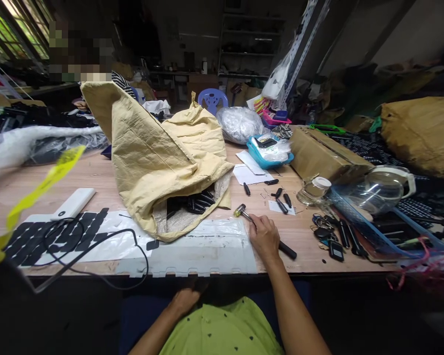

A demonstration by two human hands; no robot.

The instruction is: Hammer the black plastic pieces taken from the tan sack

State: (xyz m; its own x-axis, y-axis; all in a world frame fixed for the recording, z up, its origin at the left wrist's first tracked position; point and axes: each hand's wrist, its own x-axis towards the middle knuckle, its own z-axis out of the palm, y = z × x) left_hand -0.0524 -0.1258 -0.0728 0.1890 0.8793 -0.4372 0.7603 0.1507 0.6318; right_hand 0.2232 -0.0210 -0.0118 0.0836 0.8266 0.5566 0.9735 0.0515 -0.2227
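My right hand rests on the wooden table, fingers wrapped round the black handle of a small hammer whose head points away from me. Below the table edge, my left hand lies in my lap with the fingers tucked under and hidden in shadow. A large tan woven sack lies open just left of the hammer, with black parts showing in its mouth. A white plastic sheet covers the table in front of me.
Several small black parts and paper slips lie right of the hammer. Keys, a clear jar, a cardboard box and a blue tray stand at right. A black grid panel, cable and white device are at left. Another person sits behind the sack.
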